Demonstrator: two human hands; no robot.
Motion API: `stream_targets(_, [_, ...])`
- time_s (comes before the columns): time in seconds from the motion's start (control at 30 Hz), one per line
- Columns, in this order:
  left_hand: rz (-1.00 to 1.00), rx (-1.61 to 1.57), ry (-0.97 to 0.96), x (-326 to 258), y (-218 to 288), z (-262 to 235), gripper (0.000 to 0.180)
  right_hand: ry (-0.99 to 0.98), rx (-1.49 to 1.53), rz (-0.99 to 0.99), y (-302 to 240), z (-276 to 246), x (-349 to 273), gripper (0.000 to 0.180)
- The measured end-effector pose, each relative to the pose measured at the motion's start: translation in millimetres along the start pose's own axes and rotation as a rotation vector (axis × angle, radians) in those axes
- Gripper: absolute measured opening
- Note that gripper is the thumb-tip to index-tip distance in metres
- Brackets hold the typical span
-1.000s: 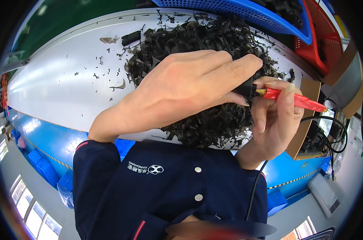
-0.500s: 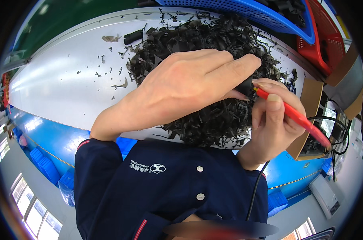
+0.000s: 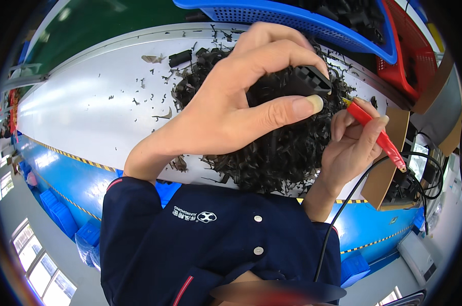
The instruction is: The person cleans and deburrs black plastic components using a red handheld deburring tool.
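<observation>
My left hand (image 3: pixel 226 109) is held over the pile, pinching a black molded part (image 3: pixel 312 80) between thumb and fingers. The part's end with a row of slots faces up and to the right. In my right hand (image 3: pixel 349 148), just to the right of it, is a slim red-handled trimming tool (image 3: pixel 376 133) with a small yellowish tip. That tip points toward the part, with a gap between them. Beneath both hands spreads a heap of black trimmings (image 3: pixel 271 158); my left hand hides some of it.
The white table (image 3: pixel 93 112) carries scattered black bits and a loose black part (image 3: pixel 180 58). A blue basket (image 3: pixel 271 23) of black parts stands at the far side, beside a red basket (image 3: pixel 399 76). At right are a cardboard box (image 3: pixel 384 158) and a looping black cable (image 3: pixel 338 219).
My left hand has turned over and lifted, bringing the black part's slotted end into view. The red tool has drawn away from the part, to the right.
</observation>
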State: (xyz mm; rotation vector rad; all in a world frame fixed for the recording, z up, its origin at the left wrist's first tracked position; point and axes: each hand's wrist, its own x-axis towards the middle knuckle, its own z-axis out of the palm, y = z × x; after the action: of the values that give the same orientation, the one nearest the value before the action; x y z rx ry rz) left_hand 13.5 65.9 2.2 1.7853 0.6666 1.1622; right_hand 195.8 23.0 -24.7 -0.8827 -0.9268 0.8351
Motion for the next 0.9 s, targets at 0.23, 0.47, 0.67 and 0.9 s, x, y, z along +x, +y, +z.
stream_targets(0.23, [-0.316, -0.534, 0.139, -3.7, 20.2, 5.2, 0.027, -0.086, 0.070, -0.048, -7.7, 3.0, -2.9, 0.034])
stream_targets(0.47, [-0.228, -0.563, 0.190, -7.3, 24.2, 14.5, 0.021, -0.359, 0.014, -0.069, -31.1, 8.4, -11.9, 0.034])
stream_targets(0.67, [-0.295, -0.571, 0.218, -12.4, 24.6, 18.5, 0.014, -0.341, -0.102, -0.089, -33.3, 10.8, -16.4, 0.030])
stream_targets(0.9, [-0.290, -0.534, 0.242, -11.5, 23.0, 20.6, 0.013, -0.341, -0.086, -0.138, -24.2, 9.1, -15.4, 0.029])
